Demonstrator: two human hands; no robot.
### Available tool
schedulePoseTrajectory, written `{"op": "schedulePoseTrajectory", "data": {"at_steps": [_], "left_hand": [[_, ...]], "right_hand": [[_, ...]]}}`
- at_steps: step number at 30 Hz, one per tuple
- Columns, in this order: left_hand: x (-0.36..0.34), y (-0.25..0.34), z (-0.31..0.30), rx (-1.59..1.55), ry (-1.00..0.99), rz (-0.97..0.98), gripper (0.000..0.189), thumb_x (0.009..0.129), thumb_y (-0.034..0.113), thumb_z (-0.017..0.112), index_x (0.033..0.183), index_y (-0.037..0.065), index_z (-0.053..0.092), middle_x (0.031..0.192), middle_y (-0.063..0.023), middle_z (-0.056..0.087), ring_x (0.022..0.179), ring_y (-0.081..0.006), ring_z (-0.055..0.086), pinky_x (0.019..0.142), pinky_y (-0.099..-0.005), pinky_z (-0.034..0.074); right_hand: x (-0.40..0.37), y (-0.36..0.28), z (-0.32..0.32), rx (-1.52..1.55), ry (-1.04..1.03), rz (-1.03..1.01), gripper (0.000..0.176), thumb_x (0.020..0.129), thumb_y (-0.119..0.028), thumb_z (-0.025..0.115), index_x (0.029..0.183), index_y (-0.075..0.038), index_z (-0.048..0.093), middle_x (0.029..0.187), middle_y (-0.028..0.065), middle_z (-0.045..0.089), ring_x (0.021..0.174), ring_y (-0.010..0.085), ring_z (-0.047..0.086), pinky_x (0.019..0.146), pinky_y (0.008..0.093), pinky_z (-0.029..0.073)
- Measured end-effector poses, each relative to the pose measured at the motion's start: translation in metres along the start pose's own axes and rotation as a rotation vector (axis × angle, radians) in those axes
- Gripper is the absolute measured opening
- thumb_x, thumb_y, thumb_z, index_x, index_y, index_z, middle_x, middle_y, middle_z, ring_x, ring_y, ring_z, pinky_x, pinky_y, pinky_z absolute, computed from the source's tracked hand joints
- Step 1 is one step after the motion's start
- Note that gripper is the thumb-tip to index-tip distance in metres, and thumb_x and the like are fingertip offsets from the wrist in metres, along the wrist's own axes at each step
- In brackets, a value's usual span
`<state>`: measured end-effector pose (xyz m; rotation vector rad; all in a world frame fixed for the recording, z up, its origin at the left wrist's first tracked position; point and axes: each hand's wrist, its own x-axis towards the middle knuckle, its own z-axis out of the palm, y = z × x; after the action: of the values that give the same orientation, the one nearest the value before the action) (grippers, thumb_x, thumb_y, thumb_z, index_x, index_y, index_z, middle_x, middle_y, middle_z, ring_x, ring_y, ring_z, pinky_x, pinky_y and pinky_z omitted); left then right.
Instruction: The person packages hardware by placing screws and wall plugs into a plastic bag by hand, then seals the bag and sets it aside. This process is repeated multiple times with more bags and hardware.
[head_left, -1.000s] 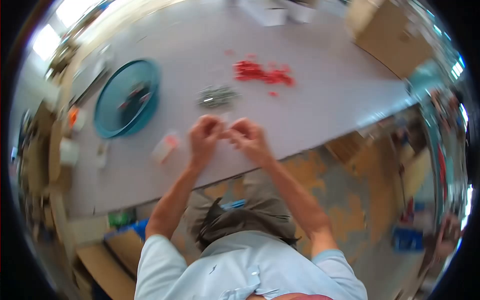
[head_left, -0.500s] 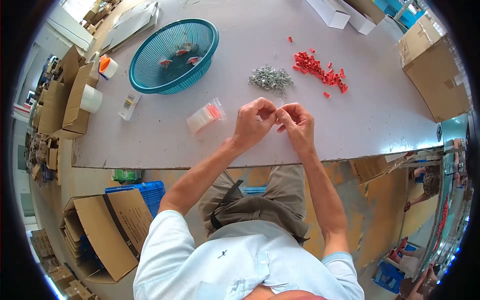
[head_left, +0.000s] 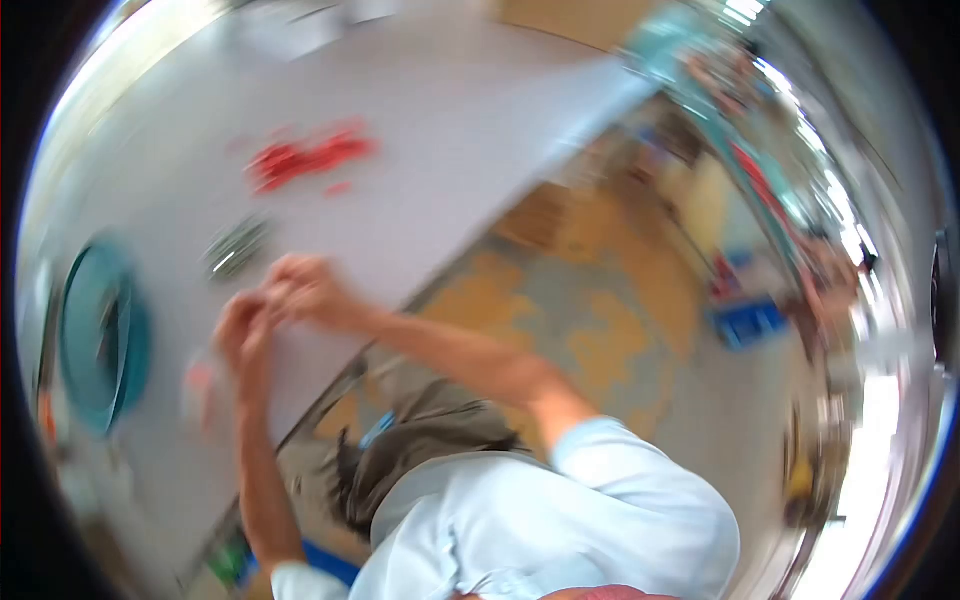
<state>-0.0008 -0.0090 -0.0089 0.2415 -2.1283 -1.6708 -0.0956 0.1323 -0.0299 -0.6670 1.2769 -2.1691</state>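
The whole view is smeared by motion. My left hand [head_left: 245, 325] and my right hand [head_left: 312, 290] meet over the table, fingertips closed and pressed together. Whatever lies between them is too small and blurred to name. Just beyond the hands is a heap of small silvery metal pieces [head_left: 238, 248], which look like screws or nails. Farther off lie scattered short red tubes or caps [head_left: 310, 157]. A blurred pack of clear plastic bags with red on it [head_left: 200, 390] sits beside my left wrist.
At the far left stands a teal plastic basket [head_left: 138, 345]. The grey table's edge [head_left: 430, 285] runs diagonally past my right forearm. A cardboard box [head_left: 570, 18] is at the table's far side, and a blue crate [head_left: 750, 322] stands on the floor to the right.
My head has turned sharply to the right, so the table and its contents have swung left in view. Both hands stay together, fingers closed. The picture has become blurred.
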Motion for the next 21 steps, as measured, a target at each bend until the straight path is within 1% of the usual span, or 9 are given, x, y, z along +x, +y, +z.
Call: {"op": "schedulePoseTrajectory", "data": {"at_steps": [1, 2, 5, 7, 9, 14, 15, 17, 21], "left_hand": [[0.003, -0.006, -0.001, -0.066, -0.027, -0.066, 0.005, 0.098, 0.008, 0.066, 0.097, 0.003, 0.068, 0.09, 0.0005, 0.065, 0.08, -0.0075, 0.058, 0.071, -0.0235, 0.047], [0.006, -0.013, -0.002, -0.216, -0.03, -0.148, 0.004, 0.097, 0.008, 0.067, 0.097, 0.003, 0.067, 0.089, 0.0008, 0.064, 0.081, -0.0072, 0.057, 0.075, -0.0215, 0.045], [0.007, -0.011, 0.004, -0.399, -0.078, -0.157, 0.005, 0.098, 0.008, 0.067, 0.1, 0.004, 0.066, 0.09, 0.0012, 0.062, 0.081, -0.0069, 0.055, 0.076, -0.021, 0.044], [0.001, -0.005, 0.009, -0.472, 0.045, -0.215, 0.008, 0.099, 0.009, 0.066, 0.104, 0.004, 0.064, 0.091, 0.0011, 0.061, 0.08, -0.0063, 0.054, 0.076, -0.0209, 0.044], [0.0, -0.006, 0.005, -0.46, -0.005, -0.211, 0.01, 0.1, 0.01, 0.065, 0.107, 0.004, 0.063, 0.093, 0.0006, 0.062, 0.084, -0.0063, 0.057, 0.078, -0.0216, 0.045], [-0.001, -0.015, 0.004, -0.504, 0.033, -0.174, 0.01, 0.101, 0.01, 0.064, 0.109, 0.004, 0.064, 0.097, 0.0004, 0.064, 0.09, -0.0078, 0.059, 0.084, -0.023, 0.048], [-0.001, -0.017, 0.004, -0.506, 0.03, -0.173, 0.01, 0.101, 0.01, 0.064, 0.109, 0.004, 0.064, 0.097, 0.0004, 0.064, 0.09, -0.0078, 0.059, 0.084, -0.023, 0.048], [-0.003, -0.021, 0.004, -0.177, 0.069, -0.018, 0.009, 0.102, 0.009, 0.063, 0.108, 0.003, 0.064, 0.098, 0.0012, 0.063, 0.09, -0.0072, 0.059, 0.082, -0.0223, 0.048], [-0.005, -0.014, 0.006, 0.0, 0.036, 0.014, 0.008, 0.102, 0.008, 0.063, 0.107, 0.003, 0.065, 0.097, 0.0014, 0.063, 0.09, -0.0062, 0.058, 0.081, -0.022, 0.048]], "right_hand": [[-0.002, -0.015, 0.002, -0.379, 0.05, -0.059, 0.011, 0.088, -0.005, 0.063, 0.097, 0.001, 0.065, 0.076, 0.0057, 0.067, 0.068, 0.0116, 0.064, 0.059, 0.0307, 0.052], [-0.009, -0.033, 0.01, -0.426, 0.119, -0.074, 0.01, 0.09, -0.007, 0.062, 0.093, 0.002, 0.064, 0.072, 0.006, 0.065, 0.065, 0.0113, 0.064, 0.058, 0.0312, 0.052], [-0.011, -0.016, 0.008, -0.667, 0.193, -0.366, 0.007, 0.084, -0.004, 0.063, 0.088, 0.001, 0.061, 0.071, 0.0142, 0.065, 0.063, 0.021, 0.063, 0.058, 0.0361, 0.05], [-0.017, -0.024, 0.012, -0.676, 0.199, -0.362, 0.007, 0.082, -0.003, 0.064, 0.087, 0.001, 0.06, 0.072, 0.0157, 0.064, 0.063, 0.0252, 0.063, 0.058, 0.038, 0.049], [-0.021, -0.027, 0.015, -0.683, 0.202, -0.346, 0.008, 0.08, -0.002, 0.064, 0.086, 0.001, 0.058, 0.074, 0.0173, 0.063, 0.064, 0.0294, 0.062, 0.059, 0.04, 0.048], [-0.011, -0.017, 0.016, -0.791, 0.195, -0.561, 0.009, 0.078, 0.0, 0.065, 0.083, 0.001, 0.057, 0.077, 0.0166, 0.06, 0.067, 0.0352, 0.058, 0.062, 0.044, 0.047], [-0.012, -0.019, 0.016, -0.794, 0.198, -0.562, 0.009, 0.078, 0.0, 0.065, 0.083, 0.001, 0.057, 0.077, 0.0166, 0.06, 0.067, 0.0352, 0.058, 0.062, 0.044, 0.047], [-0.015, -0.021, 0.017, -0.696, 0.191, -0.427, 0.01, 0.077, -0.001, 0.066, 0.083, 0.001, 0.057, 0.078, 0.0166, 0.061, 0.068, 0.0353, 0.06, 0.063, 0.0439, 0.048], [-0.022, -0.03, 0.01, -0.675, 0.188, -0.328, 0.011, 0.076, -0.003, 0.067, 0.083, 0.001, 0.059, 0.079, 0.0171, 0.063, 0.07, 0.0354, 0.061, 0.064, 0.0438, 0.049]]}}
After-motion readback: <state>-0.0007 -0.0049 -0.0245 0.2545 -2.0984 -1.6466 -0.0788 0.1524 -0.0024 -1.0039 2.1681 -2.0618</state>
